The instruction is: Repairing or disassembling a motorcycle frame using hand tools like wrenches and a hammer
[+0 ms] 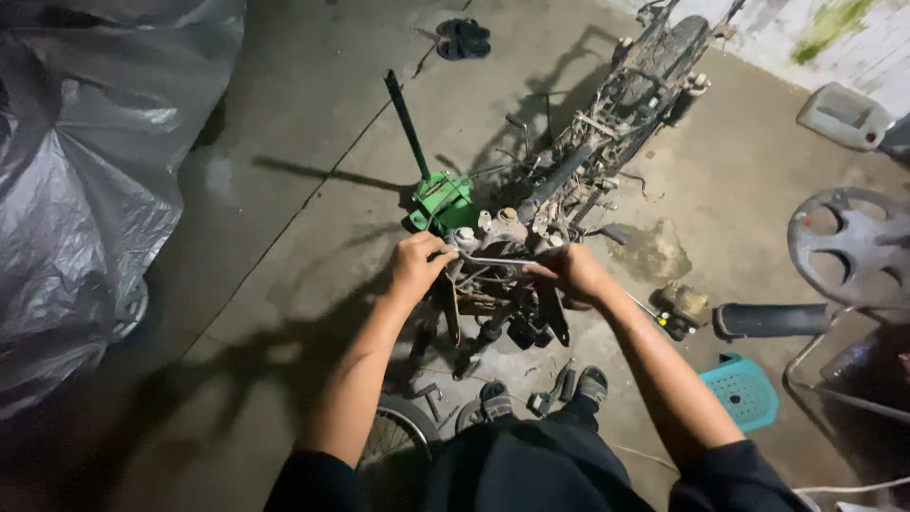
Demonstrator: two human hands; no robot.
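A: What were the hands on?

B: Both gripped one thin metal rod (498,261) lying crosswise over the top of the stripped motorcycle frame (569,175). Left hand (417,265) was clenched round the rod's left end, right hand (572,272) closed over the right end, fingers curled under. Couldn't tell if it was a wrench handle or a plain bar.

A: Where did the rod sit?

B: Just by the engine head (502,228), touching or just above it; contact point was hidden by the fingers. A green stand (441,201) stood just beside the frame on the left.

A: Advice for doing it well?

B: My judgement: keep both wrists level so the pull stayed even, and brace the feet, since the sandals (540,387) were close under the frame. A slip could have thrown knuckles into the engine fins.

A: Anything around?

B: Cast wheel (848,242) and teal stool (744,389) on the right, grey tarp (90,180) on the left, all well apart on the concrete floor (284,246).
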